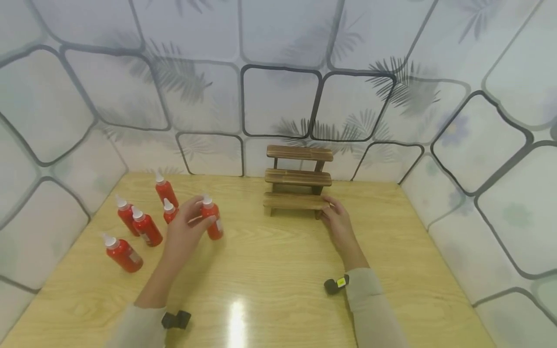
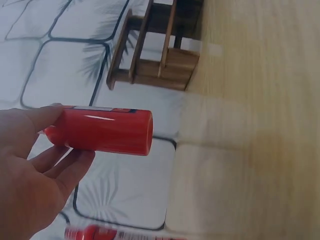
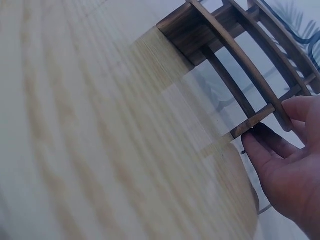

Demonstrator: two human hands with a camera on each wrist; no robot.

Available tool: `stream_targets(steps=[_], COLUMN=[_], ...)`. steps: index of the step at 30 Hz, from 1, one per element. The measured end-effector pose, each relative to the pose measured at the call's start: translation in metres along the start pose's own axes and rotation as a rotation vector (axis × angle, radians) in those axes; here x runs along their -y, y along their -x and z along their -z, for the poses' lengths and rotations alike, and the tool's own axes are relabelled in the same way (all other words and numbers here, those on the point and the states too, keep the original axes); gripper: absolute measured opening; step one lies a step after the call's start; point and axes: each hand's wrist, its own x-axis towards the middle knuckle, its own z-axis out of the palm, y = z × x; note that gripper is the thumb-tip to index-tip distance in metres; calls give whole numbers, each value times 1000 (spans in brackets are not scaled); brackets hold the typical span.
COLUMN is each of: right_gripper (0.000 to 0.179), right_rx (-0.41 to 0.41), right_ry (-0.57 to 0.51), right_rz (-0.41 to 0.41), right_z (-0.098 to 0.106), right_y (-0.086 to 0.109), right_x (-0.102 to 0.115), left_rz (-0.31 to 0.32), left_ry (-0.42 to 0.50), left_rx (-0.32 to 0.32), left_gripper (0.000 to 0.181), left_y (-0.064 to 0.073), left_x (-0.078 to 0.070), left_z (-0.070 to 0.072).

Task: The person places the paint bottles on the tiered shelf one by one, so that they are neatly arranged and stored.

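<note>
My left hand [image 1: 183, 234] pinches a red squeeze bottle [image 1: 213, 224] with a white nozzle cap, thumb on one side and fingers on the other. In the left wrist view that red bottle [image 2: 107, 130] shows its flat base pointing away from the palm, held above the tabletop. A small three-tier wooden stand [image 1: 298, 178] is against the back wall, right of the middle. At its right end, my right hand [image 1: 338, 223] grips the lowest step. The right wrist view has the thumb and fingers of that hand [image 3: 287, 165] around the end of the stand [image 3: 235, 55].
Several more red bottles with white nozzles stand at the left of the wooden table [image 1: 278, 270], among them a front one [image 1: 124, 256] and a rear one [image 1: 167, 192]. One bottle [image 1: 170, 212] is partly behind my left hand. Patterned walls [image 1: 278, 101] enclose the back and sides.
</note>
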Motion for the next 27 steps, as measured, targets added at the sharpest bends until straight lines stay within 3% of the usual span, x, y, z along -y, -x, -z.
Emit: stream_targets(steps=[8, 14, 27], right_gripper=[44, 45, 46], right_rx=[-10, 3, 10], right_ry=[-11, 23, 109], right_rz=[-6, 0, 11], right_z=[0, 1, 3], right_y=[-2, -2, -7], right_x=[-1, -1, 0], left_rz=[-144, -239, -302], left_ry=[75, 127, 209], left_rx=[23, 23, 28], left_gripper=[54, 53, 53], left_y=[-50, -79, -135], left_x=[-23, -45, -81], left_z=[-38, -54, -79])
